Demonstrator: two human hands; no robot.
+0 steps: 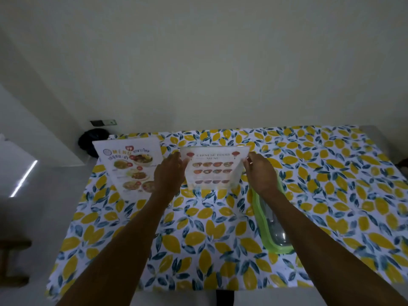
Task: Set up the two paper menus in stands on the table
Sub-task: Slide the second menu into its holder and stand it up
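Thai menu (pixel 130 166) already up at far left of bench (pixel 331 195). Both hands, left hand (pixel 169 173) & right hand (pixel 260 171), grip side edges of Chinese menu (pixel 213 168) in its clear stand, mid-bench; looks nearly placed, just needs releasing.

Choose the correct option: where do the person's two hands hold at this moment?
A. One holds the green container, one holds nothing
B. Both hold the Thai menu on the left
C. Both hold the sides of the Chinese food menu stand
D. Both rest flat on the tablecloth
C: the left hand and the right hand each grip one side edge of the Chinese food menu stand, which is upright on the table.
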